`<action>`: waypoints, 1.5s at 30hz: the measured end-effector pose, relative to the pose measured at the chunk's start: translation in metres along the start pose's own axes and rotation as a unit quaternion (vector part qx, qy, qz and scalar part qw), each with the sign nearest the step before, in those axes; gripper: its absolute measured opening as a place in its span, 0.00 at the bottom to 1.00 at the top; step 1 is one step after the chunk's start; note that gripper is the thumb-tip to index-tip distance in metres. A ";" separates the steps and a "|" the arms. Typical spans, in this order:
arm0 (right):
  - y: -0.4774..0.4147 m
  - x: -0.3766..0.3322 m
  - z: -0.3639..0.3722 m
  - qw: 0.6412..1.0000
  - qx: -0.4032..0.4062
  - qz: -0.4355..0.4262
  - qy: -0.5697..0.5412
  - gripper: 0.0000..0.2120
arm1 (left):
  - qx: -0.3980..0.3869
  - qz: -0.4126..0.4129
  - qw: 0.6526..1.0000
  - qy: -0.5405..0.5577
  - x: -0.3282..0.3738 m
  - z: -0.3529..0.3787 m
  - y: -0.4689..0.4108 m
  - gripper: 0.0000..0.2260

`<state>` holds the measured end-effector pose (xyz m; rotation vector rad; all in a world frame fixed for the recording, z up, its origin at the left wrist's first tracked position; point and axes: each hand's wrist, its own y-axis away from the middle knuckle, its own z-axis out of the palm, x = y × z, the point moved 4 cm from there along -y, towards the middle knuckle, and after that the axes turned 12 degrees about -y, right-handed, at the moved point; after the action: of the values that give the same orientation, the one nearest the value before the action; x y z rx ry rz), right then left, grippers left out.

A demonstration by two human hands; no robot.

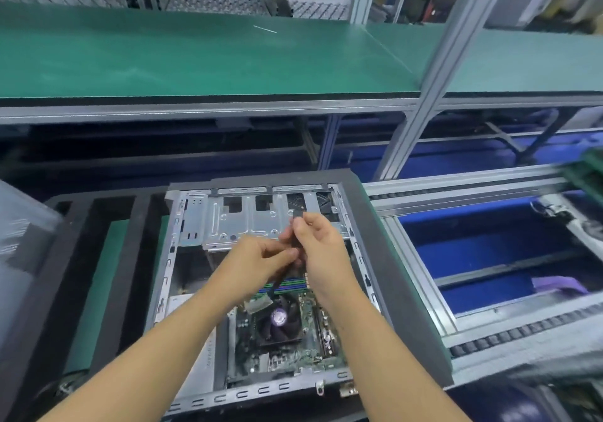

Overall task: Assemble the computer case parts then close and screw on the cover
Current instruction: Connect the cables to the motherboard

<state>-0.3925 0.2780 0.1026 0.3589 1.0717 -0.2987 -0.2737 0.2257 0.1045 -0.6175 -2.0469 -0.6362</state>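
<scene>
Two bare forearms came up from the bottom edge, and both hands met over the middle of the open computer case. One left hand, one right hand, and between them a single black cable. The right hand pinched the cable's upper end between thumb and forefinger, raised just in front of the drive cage. The left hand's fingers were curled in and nipped the same cable lower down, though blur made the exact grip hard to read. From there the cable ran down toward the motherboard.

One case, lying flat with its side open, sat inside a dark foam cradle. Inside it was one round cooler fan with a purple hub, below the hands, and a bank of green and blue memory slots just under the wrists. The silver cage showed four dark openings in a row along its top.

Behind it all ran one long green shelf. Off to the right were blue bins, one holding a purple cloth
</scene>
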 end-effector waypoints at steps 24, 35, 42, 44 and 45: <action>0.005 0.029 -0.062 0.929 -0.031 0.053 -0.365 0.01 | -0.026 -0.206 0.965 -0.160 -0.050 0.000 -0.017 0.14; 0.009 0.033 -0.067 0.950 -0.004 0.077 -0.302 0.04 | -0.191 -0.009 0.975 0.109 -0.024 0.019 0.013 0.22; 0.009 0.030 -0.063 0.955 -0.008 0.054 -0.292 0.07 | -0.168 0.037 0.977 0.126 -0.029 0.020 0.009 0.19; 0.009 0.030 -0.063 0.956 -0.006 0.050 -0.290 0.08 | -0.164 0.052 0.975 0.141 -0.030 0.023 0.009 0.15; 0.009 0.030 -0.063 0.956 -0.003 0.048 -0.290 0.08 | -0.157 0.052 0.975 0.150 -0.030 0.025 0.008 0.14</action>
<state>-0.4259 0.3112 0.0503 0.2907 0.4763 -0.2888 -0.2686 0.2420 0.0687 -0.7548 -1.6352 -0.9409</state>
